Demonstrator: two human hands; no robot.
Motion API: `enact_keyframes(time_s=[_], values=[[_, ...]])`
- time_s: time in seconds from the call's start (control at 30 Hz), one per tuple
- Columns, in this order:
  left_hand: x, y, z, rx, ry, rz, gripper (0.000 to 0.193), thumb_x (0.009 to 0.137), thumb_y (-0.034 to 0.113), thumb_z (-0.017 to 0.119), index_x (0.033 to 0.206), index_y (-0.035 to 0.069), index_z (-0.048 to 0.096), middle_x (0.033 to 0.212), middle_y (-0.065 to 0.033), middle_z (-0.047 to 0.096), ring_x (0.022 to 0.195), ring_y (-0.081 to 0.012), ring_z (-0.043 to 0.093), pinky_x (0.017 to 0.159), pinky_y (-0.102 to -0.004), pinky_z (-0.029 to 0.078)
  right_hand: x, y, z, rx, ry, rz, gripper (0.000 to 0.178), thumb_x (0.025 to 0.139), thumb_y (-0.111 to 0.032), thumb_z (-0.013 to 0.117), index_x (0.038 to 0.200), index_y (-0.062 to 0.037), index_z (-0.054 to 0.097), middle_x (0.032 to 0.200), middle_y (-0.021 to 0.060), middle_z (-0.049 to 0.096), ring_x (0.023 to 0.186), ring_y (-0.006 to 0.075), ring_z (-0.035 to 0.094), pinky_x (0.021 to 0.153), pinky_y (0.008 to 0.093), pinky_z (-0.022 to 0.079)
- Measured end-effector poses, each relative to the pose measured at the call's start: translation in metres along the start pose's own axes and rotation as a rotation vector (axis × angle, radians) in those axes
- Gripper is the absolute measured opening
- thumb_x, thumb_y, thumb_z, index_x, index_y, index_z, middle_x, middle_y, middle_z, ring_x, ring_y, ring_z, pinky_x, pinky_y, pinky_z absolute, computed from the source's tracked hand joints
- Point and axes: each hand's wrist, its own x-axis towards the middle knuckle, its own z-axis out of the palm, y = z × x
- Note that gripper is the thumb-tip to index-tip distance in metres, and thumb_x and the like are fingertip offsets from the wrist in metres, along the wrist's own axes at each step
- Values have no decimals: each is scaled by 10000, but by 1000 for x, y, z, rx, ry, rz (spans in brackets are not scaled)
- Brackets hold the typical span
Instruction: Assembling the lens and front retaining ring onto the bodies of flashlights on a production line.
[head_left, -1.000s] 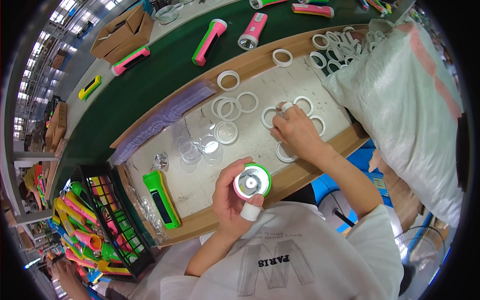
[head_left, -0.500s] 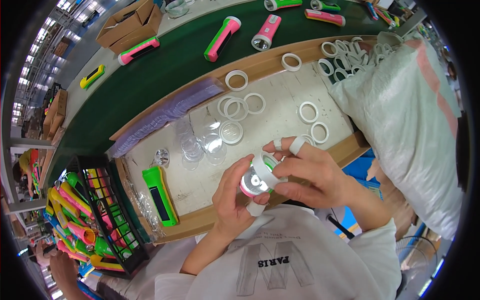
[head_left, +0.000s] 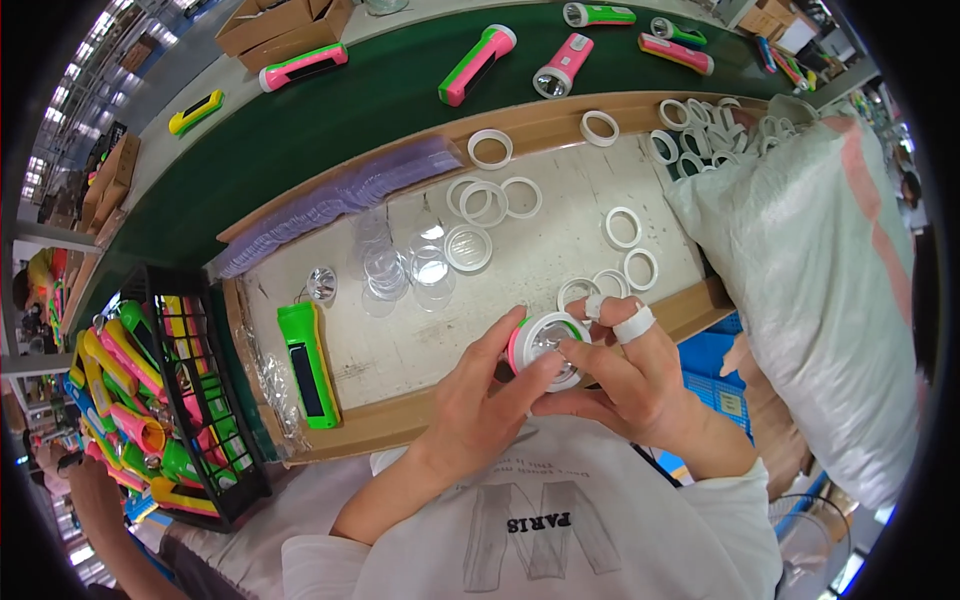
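Between both hands is a flashlight with a pink and green body, its head turned up toward me. A white ring sits around the rim of that head, with the shiny reflector inside it. My left hand is closed around the flashlight from the left, thumb near the ring. My right hand, with white tape on its fingers, grips the ring side, a fingertip pressing at the lens area. Most of the flashlight's body is hidden by the hands. Just beyond them lie several loose white rings.
A shallow cardboard tray holds clear discs, a stacked row of lenses, a loose reflector and a green-yellow flashlight. A black crate of flashlight bodies stands left. At right bulges a white sack. Flashlights lie behind.
The white ring, tilted over the flashlight's head before, now sits flat around it. The head has turned to face up, and my left thumb and right fingers have moved onto its front.
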Motion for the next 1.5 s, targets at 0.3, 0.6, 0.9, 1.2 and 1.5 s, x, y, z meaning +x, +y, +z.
enact_keyframes(time_s=[0.3, 0.6, 0.9, 1.2, 1.5], values=[[-9, 4, 9, 334, 12, 281, 381, 769, 49, 655, 1120, 197, 633, 1196, -234, 534, 991, -282, 633, 747, -318, 559, -3, -20, -24, -4, -108, 79, 597, 622, -190, 858, 1110, 28, 593, 1026, 191, 527, 790, 277, 617, 629, 329, 534], [-14, 15, 11, 269, -34, 330, 195, 775, 95, 635, 954, 170, 626, 1175, -243, 546, 1002, -341, 623, 840, -384, 551, 14, -19, -47, -63, -619, -106, 557, 770, -82, 712, 1287, -9, 517, 1104, 154, 471, 789, 255, 570, 685, 348, 517], [-8, 11, 8, 312, 36, 362, 163, 680, 72, 727, 810, 138, 654, 1146, -210, 574, 952, -299, 647, 708, -305, 569, 16, -33, -49, -136, -633, 178, 499, 809, -81, 679, 1258, 44, 504, 1041, 173, 491, 836, 286, 588, 669, 355, 519], [-7, 4, 0, 225, -81, 405, 219, 751, 157, 686, 954, 140, 606, 1145, -207, 548, 999, -315, 614, 835, -381, 545, 14, -21, -46, -236, -658, -249, 588, 806, -137, 691, 1311, 56, 458, 1022, 166, 509, 809, 277, 598, 665, 351, 520], [-3, 6, 0, 177, -62, 417, 220, 680, 105, 727, 888, 141, 666, 1099, -178, 571, 917, -279, 644, 722, -318, 563, 9, -30, -46, -294, -678, -252, 486, 815, -168, 684, 1192, 99, 531, 1023, 185, 525, 889, 340, 578, 645, 305, 509]])
